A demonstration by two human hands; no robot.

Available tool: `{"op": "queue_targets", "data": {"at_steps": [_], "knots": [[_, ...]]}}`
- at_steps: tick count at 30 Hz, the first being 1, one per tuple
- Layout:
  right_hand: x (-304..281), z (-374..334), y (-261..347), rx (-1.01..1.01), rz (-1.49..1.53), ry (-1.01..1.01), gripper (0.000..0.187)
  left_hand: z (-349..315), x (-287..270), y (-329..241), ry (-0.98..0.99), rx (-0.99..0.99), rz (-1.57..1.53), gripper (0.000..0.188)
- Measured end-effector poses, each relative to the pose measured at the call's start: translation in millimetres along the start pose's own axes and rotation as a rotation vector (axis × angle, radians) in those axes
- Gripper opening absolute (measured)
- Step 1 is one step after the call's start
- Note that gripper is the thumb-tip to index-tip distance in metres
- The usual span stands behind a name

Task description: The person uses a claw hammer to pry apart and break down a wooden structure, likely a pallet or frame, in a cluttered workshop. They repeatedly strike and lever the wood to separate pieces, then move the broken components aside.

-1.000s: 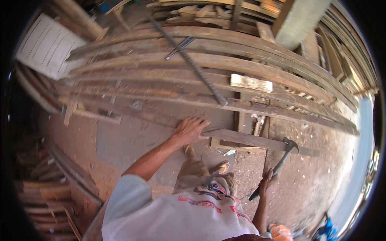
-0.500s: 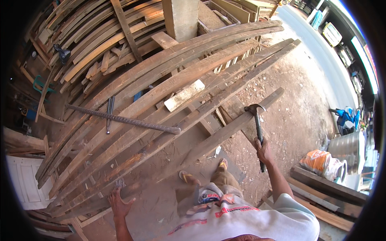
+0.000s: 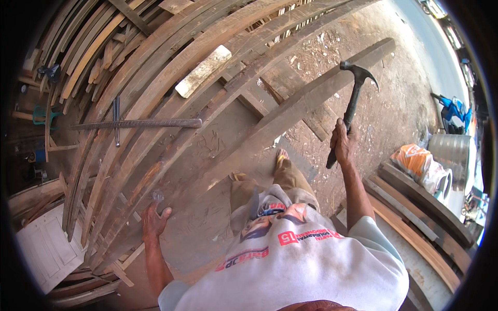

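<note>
My right hand [image 3: 345,141] is closed round the dark handle of a claw hammer [image 3: 351,106], its head up and its claw turned right. The hammer is raised over a long wooden beam [image 3: 301,106], the nearest of several laid side by side. At lower left, my left hand [image 3: 154,222] is by the near end of the beams, thumb held apart, fingers partly hidden. A small shiny clear thing [image 3: 157,196] shows just beyond its fingertips; I cannot make out what it is.
Across the beams lie a ridged metal bar [image 3: 155,123], thin metal rods [image 3: 115,124] and a pale wood block [image 3: 203,71]. More planks [image 3: 425,207] are stacked at right, beside an orange and white sack [image 3: 415,159] and a metal drum [image 3: 451,155]. A white panel door [image 3: 52,249] lies at left.
My right hand has lifted the hammer up and away from the beam, where its head had been close to the wood. The view has shifted. My left hand stays by the beams' near end.
</note>
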State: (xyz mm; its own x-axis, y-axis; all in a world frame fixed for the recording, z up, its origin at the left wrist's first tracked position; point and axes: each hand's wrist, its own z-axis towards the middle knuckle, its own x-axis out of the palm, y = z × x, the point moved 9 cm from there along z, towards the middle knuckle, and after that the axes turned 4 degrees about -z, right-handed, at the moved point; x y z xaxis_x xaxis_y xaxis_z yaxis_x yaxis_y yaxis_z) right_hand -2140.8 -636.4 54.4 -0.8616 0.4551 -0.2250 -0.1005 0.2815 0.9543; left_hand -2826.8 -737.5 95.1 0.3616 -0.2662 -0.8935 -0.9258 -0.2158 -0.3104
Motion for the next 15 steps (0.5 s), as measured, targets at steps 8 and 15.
{"op": "queue_targets", "data": {"at_steps": [8, 15], "knots": [[-14, -10, 3, 0.068, -0.030, 0.011, 0.042, 45, 34, -150, 0.178, -0.009, 0.025, 0.107], [-6, -20, 5, 0.108, -0.308, 0.146, 0.043, 100, 111, -273, 0.150, -0.066, -0.147, 0.099]]}}
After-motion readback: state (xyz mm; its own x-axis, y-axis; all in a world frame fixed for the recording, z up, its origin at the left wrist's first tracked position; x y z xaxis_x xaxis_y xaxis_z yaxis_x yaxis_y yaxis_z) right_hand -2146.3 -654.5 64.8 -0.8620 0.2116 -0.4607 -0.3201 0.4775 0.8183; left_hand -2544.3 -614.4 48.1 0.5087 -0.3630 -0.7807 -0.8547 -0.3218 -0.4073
